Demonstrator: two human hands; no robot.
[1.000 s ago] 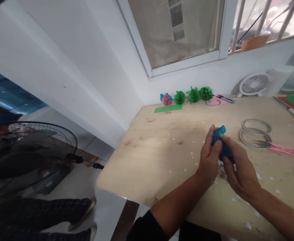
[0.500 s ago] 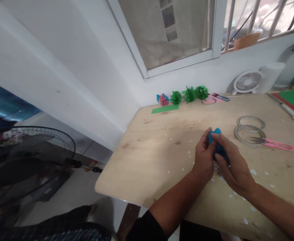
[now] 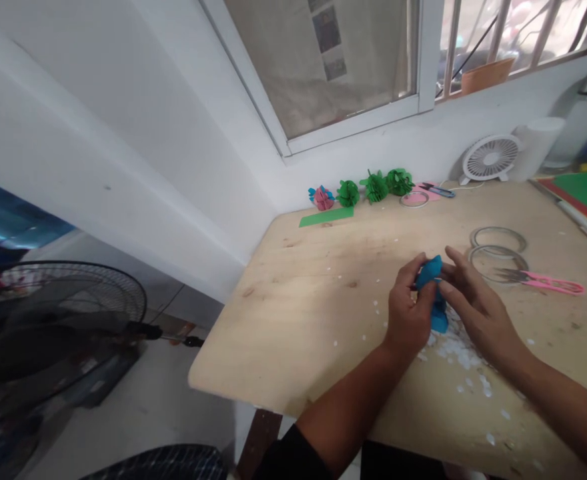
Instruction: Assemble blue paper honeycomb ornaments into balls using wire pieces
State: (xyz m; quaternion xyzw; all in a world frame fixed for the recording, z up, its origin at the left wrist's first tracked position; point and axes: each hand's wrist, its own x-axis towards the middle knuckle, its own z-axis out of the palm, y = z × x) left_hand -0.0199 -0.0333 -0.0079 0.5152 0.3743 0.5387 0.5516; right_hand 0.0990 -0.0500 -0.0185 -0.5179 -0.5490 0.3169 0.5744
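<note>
A blue folded paper piece is held above the right part of the wooden table. My left hand grips it, the thumb pressed on its front. My right hand is at its right side with fingers apart, the thumb and fingertips close to the paper; whether they touch it is hard to tell. Small white paper scraps lie beneath and around the hands. Right of the hands are pink-handled snips, their blades over one of two metal rings.
Green paper balls and a pink and blue one stand along the wall, behind a green strip. At the back right are a small white fan and coloured sheets. A large floor fan stands left.
My right hand has loosened from the blue paper and its fingers have spread to the right. More of the paper and of the white scraps below it now shows. The view has shifted slightly.
</note>
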